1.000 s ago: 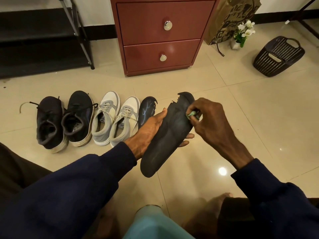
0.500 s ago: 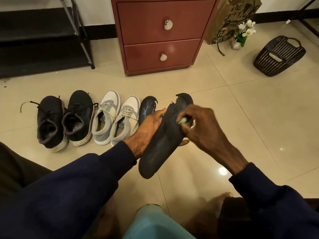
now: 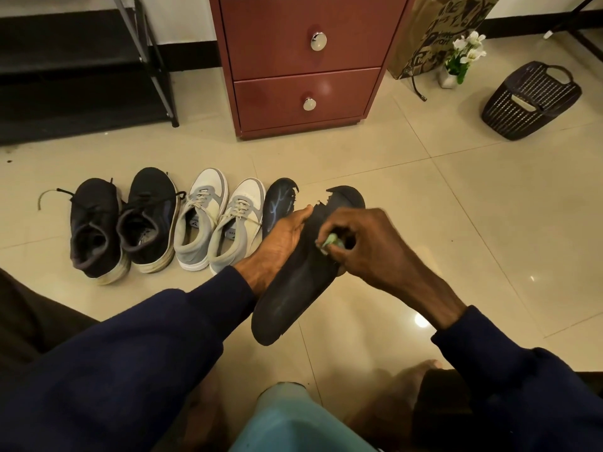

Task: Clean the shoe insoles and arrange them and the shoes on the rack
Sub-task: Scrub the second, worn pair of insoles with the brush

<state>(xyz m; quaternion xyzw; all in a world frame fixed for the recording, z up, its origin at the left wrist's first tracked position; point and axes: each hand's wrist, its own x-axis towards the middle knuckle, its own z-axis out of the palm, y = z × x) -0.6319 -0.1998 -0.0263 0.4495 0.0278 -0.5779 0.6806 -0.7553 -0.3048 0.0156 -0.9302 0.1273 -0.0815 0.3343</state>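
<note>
Glossy beige tile floor [image 3: 473, 223] across the whole view, grout lines running diagonally, lamp glare at near right. Far left against the wall, a black rack [image 3: 65, 63], shelves dark. Far centre, red-brown drawers [image 3: 277, 60] with two round metal knobs. Right of them, a printed paper bag [image 3: 424, 37] leaning at the wall. At far right, a dark basket [image 3: 528, 102] tipped on the tiles. At mid left on the floor, a row of four shoes, toes pointing far: black pair [image 3: 98, 230] at left, grey pair [image 3: 202, 223] just right of it. Just right again, flat on the tiles, a loose insole [image 3: 277, 203], dark, torn at the toe. In the middle, off the floor, the held insole [image 3: 293, 298], also torn. Left hand [image 3: 280, 239] gripping it, fingers behind, thumb at its edge. Right hand [image 3: 368, 249] pinching a green wad [image 3: 332, 240] against the insole's face, possibly a cloth, too crumpled to tell. Smallest, white flowers [image 3: 468, 48] in a pot between bag and basket.
</note>
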